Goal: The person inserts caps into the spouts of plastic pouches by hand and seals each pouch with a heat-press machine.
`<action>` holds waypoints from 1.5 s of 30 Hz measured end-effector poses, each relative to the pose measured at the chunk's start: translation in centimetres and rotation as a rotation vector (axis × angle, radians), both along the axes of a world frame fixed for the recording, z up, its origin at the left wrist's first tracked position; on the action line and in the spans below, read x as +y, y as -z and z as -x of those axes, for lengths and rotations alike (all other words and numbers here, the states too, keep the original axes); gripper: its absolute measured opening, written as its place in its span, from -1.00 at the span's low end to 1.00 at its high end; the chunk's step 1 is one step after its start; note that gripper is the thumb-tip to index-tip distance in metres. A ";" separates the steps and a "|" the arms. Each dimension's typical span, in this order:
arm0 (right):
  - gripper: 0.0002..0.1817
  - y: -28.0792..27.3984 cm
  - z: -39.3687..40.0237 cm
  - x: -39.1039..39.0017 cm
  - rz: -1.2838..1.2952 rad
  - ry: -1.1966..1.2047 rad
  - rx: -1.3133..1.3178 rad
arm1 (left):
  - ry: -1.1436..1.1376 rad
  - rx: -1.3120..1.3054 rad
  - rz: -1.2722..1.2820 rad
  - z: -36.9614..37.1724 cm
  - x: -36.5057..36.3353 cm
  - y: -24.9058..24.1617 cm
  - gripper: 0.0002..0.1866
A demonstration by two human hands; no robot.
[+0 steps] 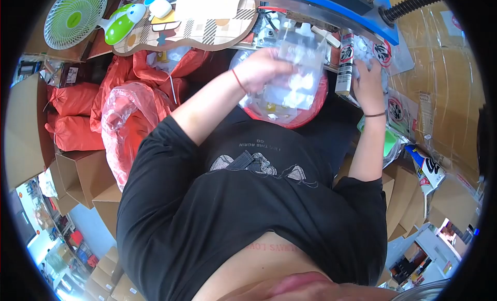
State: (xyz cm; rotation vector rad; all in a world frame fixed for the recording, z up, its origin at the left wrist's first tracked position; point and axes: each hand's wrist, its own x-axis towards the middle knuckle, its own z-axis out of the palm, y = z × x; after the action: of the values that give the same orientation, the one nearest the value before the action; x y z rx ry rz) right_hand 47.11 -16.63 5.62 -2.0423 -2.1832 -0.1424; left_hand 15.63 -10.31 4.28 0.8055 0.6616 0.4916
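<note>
My left hand (261, 70) grips a clear plastic piece (297, 81), flat and box-like, with glare hiding its details. It is held over a round container lined with a red plastic bag (316, 112). My right hand (368, 83) reaches among whitish items (365, 48) at the right, beneath the blue machine. Its fingers are bent downward, and whether they hold anything is hidden. Just left of that hand stands a white and black printed tube or box (344, 65) with a red mark.
A blue-edged press-like machine (357, 21) with a threaded rod overhangs the bench. On the left are a green fan (76, 16), a checkered mat (202, 26) and red plastic bags (132, 109). Cardboard boxes (83, 177) sit lower left; a taped cardboard panel (440, 78) borders the right.
</note>
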 end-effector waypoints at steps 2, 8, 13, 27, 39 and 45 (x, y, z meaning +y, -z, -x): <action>-0.56 1.3 -0.3 0.4 -0.075 -0.034 0.191 | -0.007 0.017 0.008 0.0 1.6 0.5 -0.72; -0.67 1.6 -0.3 -0.2 -0.179 0.020 0.254 | -0.242 0.355 -0.262 1.4 0.1 0.8 -0.52; -0.69 1.3 -0.1 -0.3 -0.154 0.098 0.306 | -0.590 0.118 -0.844 6.2 -2.6 -6.7 -0.67; -0.72 1.6 -0.7 -0.1 -0.086 0.042 0.317 | -0.712 -0.104 -1.678 15.7 -10.2 -16.8 -0.48; -0.74 1.0 -0.1 -0.3 -0.069 0.074 0.325 | -0.724 -0.089 -1.627 15.6 -9.9 -16.2 -0.44; -0.73 1.4 -0.4 -0.2 -0.092 0.057 0.322 | -0.701 -0.101 -1.700 15.6 -7.5 -16.7 -0.41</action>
State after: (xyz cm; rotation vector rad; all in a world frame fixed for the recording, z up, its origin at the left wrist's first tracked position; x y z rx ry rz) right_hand 47.48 -16.83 4.22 -1.9245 -1.8915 0.0743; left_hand 0.05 -17.83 20.98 2.1064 0.2759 1.8208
